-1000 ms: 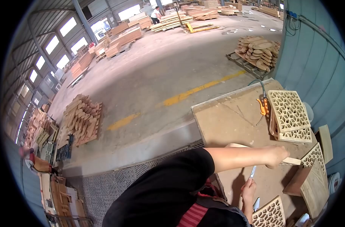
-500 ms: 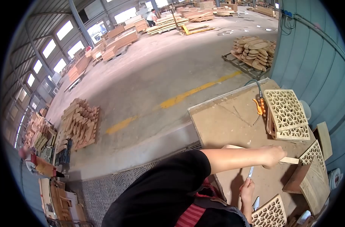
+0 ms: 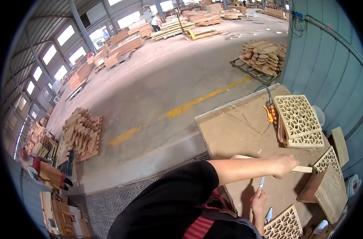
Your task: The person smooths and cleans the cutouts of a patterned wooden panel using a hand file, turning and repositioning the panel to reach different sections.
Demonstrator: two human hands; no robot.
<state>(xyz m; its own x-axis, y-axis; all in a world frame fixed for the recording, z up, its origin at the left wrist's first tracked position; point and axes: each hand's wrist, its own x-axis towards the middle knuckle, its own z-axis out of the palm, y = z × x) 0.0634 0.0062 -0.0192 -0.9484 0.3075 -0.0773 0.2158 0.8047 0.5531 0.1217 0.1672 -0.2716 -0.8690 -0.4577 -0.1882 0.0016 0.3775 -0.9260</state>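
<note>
Gripping the strip (image 3: 303, 169) over the bench (image 3: 237, 133) with our left hand (image 3: 285, 166), we should keep that grip firm and well clear of the blade (image 3: 262, 182) our right hand (image 3: 258, 200) clenches.

Pale wooden strip (image 3: 303, 169), middle hidden, over brown workbench (image 3: 237, 129); slim whitish-bladed tool (image 3: 262, 183) pointing toward strip.
</note>
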